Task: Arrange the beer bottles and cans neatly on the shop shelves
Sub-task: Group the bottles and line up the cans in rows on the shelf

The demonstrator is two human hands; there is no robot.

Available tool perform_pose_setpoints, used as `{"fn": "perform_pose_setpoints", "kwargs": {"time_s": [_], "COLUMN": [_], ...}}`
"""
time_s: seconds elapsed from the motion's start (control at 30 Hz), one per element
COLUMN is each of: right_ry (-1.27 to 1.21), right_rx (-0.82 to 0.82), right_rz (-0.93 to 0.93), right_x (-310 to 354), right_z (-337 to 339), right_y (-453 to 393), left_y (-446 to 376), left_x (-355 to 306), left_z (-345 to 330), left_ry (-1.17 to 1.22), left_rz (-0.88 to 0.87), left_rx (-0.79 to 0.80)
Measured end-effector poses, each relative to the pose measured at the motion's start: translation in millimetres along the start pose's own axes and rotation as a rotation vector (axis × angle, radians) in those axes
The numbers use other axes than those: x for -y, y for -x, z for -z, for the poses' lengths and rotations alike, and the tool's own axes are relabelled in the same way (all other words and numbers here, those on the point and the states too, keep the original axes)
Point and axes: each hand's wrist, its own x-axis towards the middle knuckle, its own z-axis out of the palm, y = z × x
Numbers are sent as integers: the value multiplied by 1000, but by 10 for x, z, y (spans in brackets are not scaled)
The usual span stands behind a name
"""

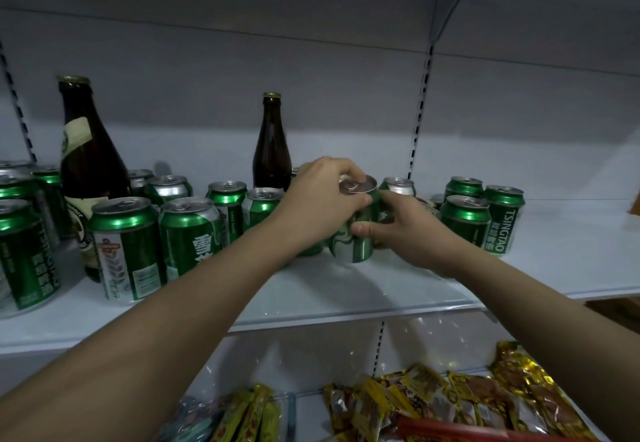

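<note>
Many green cans are already up on the shelf, yet they stand in a loose scatter, not in rows, so the tidying looks perhaps half done. A close cluster sits toward the left end, with a front can near the front edge and a tall bottle standing among them. A smaller bottle stands farther back near the middle, well apart from the tall one, so the bottles are not yet grouped. Toward the right, a small group of cans stands on its own, and the shelf's right end is bare. Lining up the cans and bringing the bottles together still seems to be left.

Both hands are on one can near the middle of the shelf. The left hand curls over its top, fingers round the rim. The right hand wraps its side, thumb pressed on the front. The can appears to stand upright on the shelf, though its base is partly hidden.

Snack packets lie on the shelf below.
</note>
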Motion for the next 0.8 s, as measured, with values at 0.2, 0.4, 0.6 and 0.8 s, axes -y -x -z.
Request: {"fn": "perform_pose_setpoints", "kwargs": {"time_s": [0.2,0.4,0.6,0.8], "right_ry": [-23,-35,11,69], "right_rx": [21,5,10,65], "right_rz": [-77,-73,-111,-133], "right_x": [-99,-157,-161,-117], "right_z": [-159,-239,-269,-186], "right_y": [18,-6,-25,0], "left_y": [56,55,45,68], "left_x": [79,97,116,104], "left_z": [-68,-126,-178,-191], "left_ry": [-52,-93,-95,-122], "left_rz": [44,42,34,-16], "left_rx": [52,64,58,13]}}
